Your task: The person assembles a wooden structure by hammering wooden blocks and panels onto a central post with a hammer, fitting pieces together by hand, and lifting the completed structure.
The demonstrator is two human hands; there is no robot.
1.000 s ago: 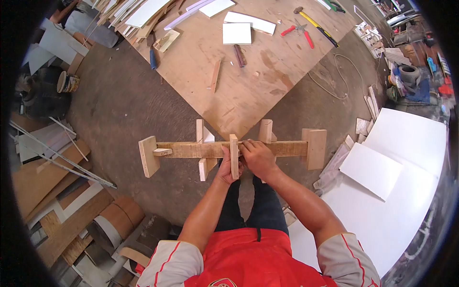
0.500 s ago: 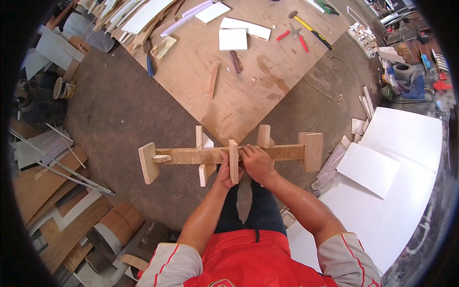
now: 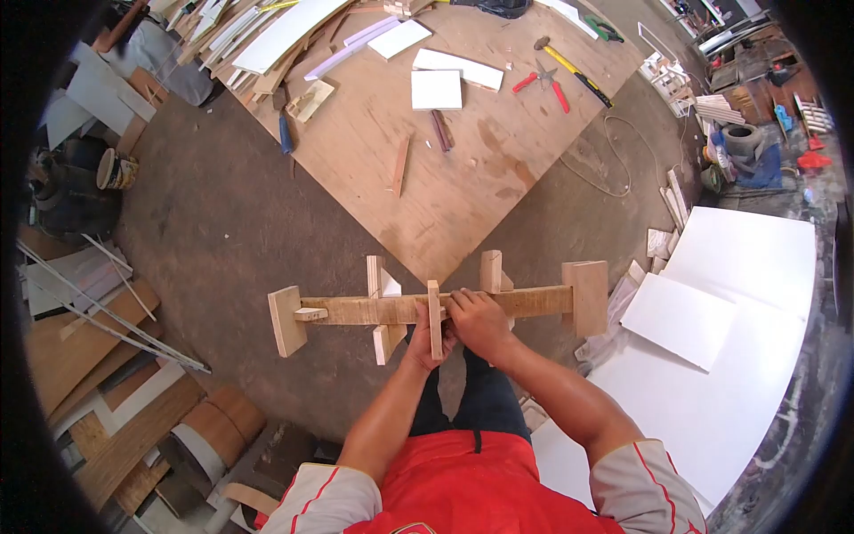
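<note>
A long wooden bar (image 3: 358, 311) with short blocks fixed across it spans the view before me, near the table corner. An upright end block (image 3: 286, 321) stands at its left end and a wider one (image 3: 589, 299) at its right end. My left hand (image 3: 429, 345) is closed around the middle of the bar, by the upright centre block (image 3: 435, 320). Just right of that block, my right hand (image 3: 479, 322) lies over the bar with its fingers curled. Its fingertips are partly hidden, and I cannot tell whether they pinch some small piece.
The plywood table (image 3: 356, 178) points a corner at me. On it lie a hammer (image 3: 574, 69), red-handled pliers (image 3: 544, 84), a blue-handled tool (image 3: 285, 133) and white panels (image 3: 436, 90). White sheets (image 3: 694, 400) lie at right; board offcuts (image 3: 151, 436) are piled at left. A person (image 3: 169, 62) shows at upper left.
The bar and both hands sit slightly lower in view, and the table has shifted down a little too. Both hands keep their places beside the centre block.
</note>
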